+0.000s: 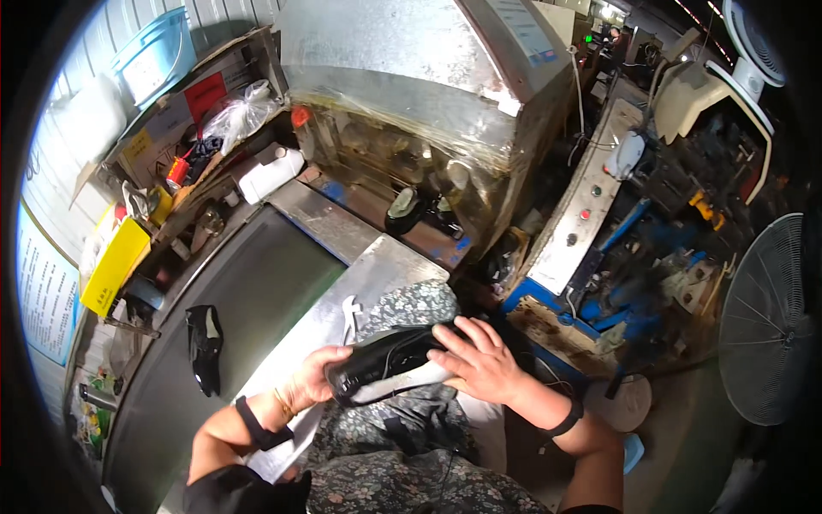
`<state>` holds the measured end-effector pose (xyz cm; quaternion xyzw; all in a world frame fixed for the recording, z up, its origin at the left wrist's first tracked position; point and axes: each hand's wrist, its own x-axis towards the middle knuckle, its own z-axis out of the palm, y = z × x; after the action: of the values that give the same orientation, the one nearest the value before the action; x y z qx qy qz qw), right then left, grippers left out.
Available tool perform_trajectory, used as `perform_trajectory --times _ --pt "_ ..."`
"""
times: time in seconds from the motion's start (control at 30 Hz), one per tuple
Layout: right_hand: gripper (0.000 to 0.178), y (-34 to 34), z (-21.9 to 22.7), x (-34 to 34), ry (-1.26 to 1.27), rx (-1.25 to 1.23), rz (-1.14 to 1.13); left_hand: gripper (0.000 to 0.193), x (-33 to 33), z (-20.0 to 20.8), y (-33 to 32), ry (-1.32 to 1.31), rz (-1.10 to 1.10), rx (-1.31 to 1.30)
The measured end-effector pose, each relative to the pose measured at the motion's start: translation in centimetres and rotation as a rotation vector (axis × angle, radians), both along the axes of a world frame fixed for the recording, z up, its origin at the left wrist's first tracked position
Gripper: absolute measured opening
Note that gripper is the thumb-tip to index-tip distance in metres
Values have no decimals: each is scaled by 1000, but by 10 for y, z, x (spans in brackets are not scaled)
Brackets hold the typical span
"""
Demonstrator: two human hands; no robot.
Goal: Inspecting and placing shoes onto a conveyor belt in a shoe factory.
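A shiny black shoe with a pale lining is held sideways in front of my lap. My left hand grips its left end, thumb on top. Across its right end lie the fingers of my right hand, somewhat apart, with the thumb at the pale opening. The part beneath the right fingers is hidden. Just beyond the shoe, a white scissor-like tool rests on the metal ledge. Another black shoe lies on the dark conveyor belt to my left.
A metal-hooded machine stands ahead, with dark shoes at its opening. Cluttered shelving borders the belt. A control panel with buttons, a blue-framed machine and a large fan stand at right.
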<state>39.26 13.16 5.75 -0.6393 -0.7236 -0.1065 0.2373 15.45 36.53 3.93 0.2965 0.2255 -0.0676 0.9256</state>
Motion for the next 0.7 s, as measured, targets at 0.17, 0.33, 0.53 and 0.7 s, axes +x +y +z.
perform_trajectory --times 0.17,0.33,0.53,0.7 --pt "59 -4 -50 5 532 44 -315 59 13 -24 59 11 435 -17" --pt "45 -85 -125 -8 856 -7 -603 82 129 -45 178 -88 465 794" --pt "34 -137 -158 -65 1106 -246 -1018 79 265 -125 319 189 198 1604" --pt "28 -112 -131 -75 1167 -270 -1011 67 268 -138 282 392 549 1611"
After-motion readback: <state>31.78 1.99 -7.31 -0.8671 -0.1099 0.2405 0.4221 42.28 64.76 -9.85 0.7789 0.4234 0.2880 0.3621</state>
